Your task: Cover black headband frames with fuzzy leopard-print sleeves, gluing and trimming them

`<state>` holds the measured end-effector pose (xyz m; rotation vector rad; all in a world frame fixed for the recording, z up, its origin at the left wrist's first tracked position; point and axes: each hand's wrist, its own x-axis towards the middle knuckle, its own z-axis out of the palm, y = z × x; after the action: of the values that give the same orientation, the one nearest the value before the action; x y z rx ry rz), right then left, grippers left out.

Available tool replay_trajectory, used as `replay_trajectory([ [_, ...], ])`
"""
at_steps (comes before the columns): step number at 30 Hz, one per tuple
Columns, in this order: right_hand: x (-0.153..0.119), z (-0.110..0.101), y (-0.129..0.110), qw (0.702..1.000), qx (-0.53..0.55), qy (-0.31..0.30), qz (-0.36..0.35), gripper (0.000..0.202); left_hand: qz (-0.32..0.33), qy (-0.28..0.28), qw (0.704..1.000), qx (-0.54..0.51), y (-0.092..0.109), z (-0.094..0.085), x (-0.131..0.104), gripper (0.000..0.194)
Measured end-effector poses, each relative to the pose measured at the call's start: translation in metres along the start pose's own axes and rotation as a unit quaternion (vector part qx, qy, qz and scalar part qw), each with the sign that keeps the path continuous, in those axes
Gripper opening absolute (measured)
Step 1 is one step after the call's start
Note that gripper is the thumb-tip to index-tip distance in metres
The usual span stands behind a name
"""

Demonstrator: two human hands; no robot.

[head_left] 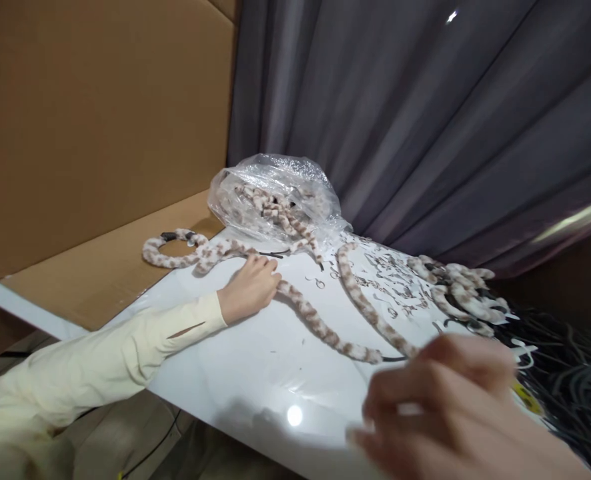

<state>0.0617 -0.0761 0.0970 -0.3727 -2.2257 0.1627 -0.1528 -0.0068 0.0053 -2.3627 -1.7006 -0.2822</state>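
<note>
My left hand [250,287], in a cream sleeve, is closed around a fuzzy white-and-brown spotted plush tube [315,323]. The tube runs down to the right across the white tabletop, and a black cord shows at its far end. A second spotted plush tube [358,300] curves beside it. Nearest the camera, my right hand [440,407] hovers over the right part of the table, its fingers curled and smeared by motion. Whether it holds anything cannot be made out. A looped plush piece [158,257] with a black section lies left of my left hand.
A clear plastic bag [275,173] of plush pieces stands at the back. Small metal-looking parts [390,270] are scattered behind the tubes. Plush pieces [468,290] are heaped at right, near many black cords [575,373]. A cardboard box [100,120] rises at left; a grey curtain [400,120] hangs behind.
</note>
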Motion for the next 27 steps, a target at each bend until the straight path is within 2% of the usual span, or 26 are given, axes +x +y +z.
replay_trajectory([
  [3, 0.015, -0.001, 0.023, 0.996, -0.043, 0.067, 0.036, 0.023, -0.132, 0.012, 0.990, 0.050, -0.016, -0.008, -0.003, 0.020],
  [5, 0.019, 0.004, 0.045, 0.997, -0.040, 0.060, 0.041, 0.023, -0.196, 0.006, 0.978, 0.076, -0.027, -0.012, -0.006, 0.022],
  [8, 0.020, 0.018, 0.084, 0.991, -0.087, -0.007, 0.101, 0.035, -0.219, -0.021, 0.972, 0.085, -0.034, -0.014, -0.009, 0.018],
  [10, 0.021, 0.032, 0.110, 0.977, -0.113, -0.097, 0.152, 0.038, -0.198, -0.035, 0.976, 0.083, -0.026, -0.013, -0.010, 0.018],
  [12, 0.020, 0.048, 0.135, 0.948, -0.105, -0.215, 0.211, 0.029, -0.151, -0.045, 0.985, 0.073, -0.009, -0.012, -0.010, 0.020],
  [13, 0.020, 0.056, 0.147, 0.941, -0.096, -0.239, 0.217, 0.019, -0.122, -0.049, 0.989, 0.068, 0.001, -0.011, -0.012, 0.021],
  [14, 0.020, 0.065, 0.159, 0.938, -0.091, -0.252, 0.220, 0.015, -0.079, -0.054, 0.994, 0.058, 0.011, -0.010, -0.013, 0.023],
  [16, 0.020, 0.079, 0.180, 0.933, -0.086, -0.263, 0.230, 0.035, 0.031, -0.052, 0.997, 0.037, 0.030, -0.006, -0.019, 0.025],
  [19, 0.021, 0.092, 0.198, 0.931, -0.065, -0.269, 0.239, 0.055, 0.104, -0.040, 0.993, 0.029, 0.046, -0.001, -0.025, 0.022],
  [21, 0.023, 0.094, 0.200, 0.930, -0.031, -0.278, 0.240, 0.057, 0.119, -0.039, 0.992, 0.010, 0.048, 0.000, -0.026, 0.020],
  [23, 0.025, 0.091, 0.193, 0.926, 0.013, -0.293, 0.236, 0.050, 0.109, -0.044, 0.993, -0.028, 0.044, -0.003, -0.023, 0.024],
  [25, 0.026, 0.085, 0.182, 0.922, 0.078, -0.290, 0.243, 0.039, 0.067, -0.046, 0.994, -0.076, 0.034, -0.009, -0.016, 0.033],
  [27, 0.029, 0.078, 0.171, 0.909, 0.158, -0.261, 0.285, 0.036, 0.001, -0.032, 0.992, -0.120, 0.019, -0.017, -0.009, 0.043],
])
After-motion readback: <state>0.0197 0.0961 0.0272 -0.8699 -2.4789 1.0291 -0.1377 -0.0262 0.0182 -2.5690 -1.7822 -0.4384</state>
